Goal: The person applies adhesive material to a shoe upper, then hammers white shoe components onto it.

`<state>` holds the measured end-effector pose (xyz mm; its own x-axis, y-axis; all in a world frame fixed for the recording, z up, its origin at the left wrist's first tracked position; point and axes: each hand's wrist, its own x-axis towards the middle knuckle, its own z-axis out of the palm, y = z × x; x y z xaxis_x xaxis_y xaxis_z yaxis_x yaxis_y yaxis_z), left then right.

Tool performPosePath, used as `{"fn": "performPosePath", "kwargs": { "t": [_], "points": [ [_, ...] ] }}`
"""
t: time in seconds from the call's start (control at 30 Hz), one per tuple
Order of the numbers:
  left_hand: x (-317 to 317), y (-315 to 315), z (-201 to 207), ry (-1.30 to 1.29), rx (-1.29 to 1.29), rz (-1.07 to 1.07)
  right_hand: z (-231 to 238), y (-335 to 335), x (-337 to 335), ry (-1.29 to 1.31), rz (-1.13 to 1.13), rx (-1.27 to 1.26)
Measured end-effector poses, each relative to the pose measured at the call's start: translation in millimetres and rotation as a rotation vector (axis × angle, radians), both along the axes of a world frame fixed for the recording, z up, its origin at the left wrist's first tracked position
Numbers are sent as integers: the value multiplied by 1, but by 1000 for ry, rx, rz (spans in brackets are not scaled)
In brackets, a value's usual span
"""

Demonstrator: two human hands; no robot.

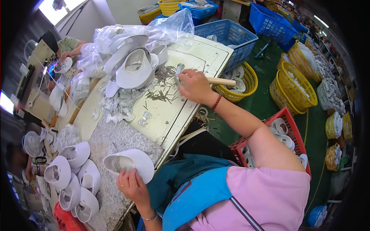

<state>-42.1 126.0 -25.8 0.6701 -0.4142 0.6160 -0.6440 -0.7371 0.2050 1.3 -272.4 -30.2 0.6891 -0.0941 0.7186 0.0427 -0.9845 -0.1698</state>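
Note:
My left hand (pixel 133 186) grips the near edge of a white curved piece (pixel 140 163) with an oval opening, like a shoe upper. The piece rests on the grey, rough-surfaced pad (pixel 123 140) at the table's front. Farther off, my right hand (pixel 196 86) is closed around a hammer (pixel 221 81), close to its metal head. Its wooden handle sticks out to the right past the table edge. Left of that hand lie scattered thin dark nails (pixel 160 96), with a second heap behind them. Beside the nails is crumpled silvery material (pixel 127 102).
Several similar white pieces (pixel 71 179) cluster at the near left; others (pixel 133 69) pile up by clear plastic bags (pixel 171 29). Right of the table stand a blue crate (pixel 227 32), a yellow basket (pixel 250 79) and a red basket (pixel 287 119). Another person's hand (pixel 67 56) works at far left.

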Motion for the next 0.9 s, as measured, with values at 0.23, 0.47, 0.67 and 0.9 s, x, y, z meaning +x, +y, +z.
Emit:
{"fn": "performPosePath", "kwargs": {
  "t": [0.23,0.47,0.67,0.9],
  "points": [
    [1,0,-2,-5,-15,-10,-14,-39,-3,273,-114,56],
    [-2,-1,0,-23,-7,-28,12,-9,-44,243,-36,305],
    [-3,9,-2,-31,-22,5,43,51,-49,413,396,770],
    [7,-6,10,9,-102,4,57,129,-53,946,655,1327]
  ]
}}
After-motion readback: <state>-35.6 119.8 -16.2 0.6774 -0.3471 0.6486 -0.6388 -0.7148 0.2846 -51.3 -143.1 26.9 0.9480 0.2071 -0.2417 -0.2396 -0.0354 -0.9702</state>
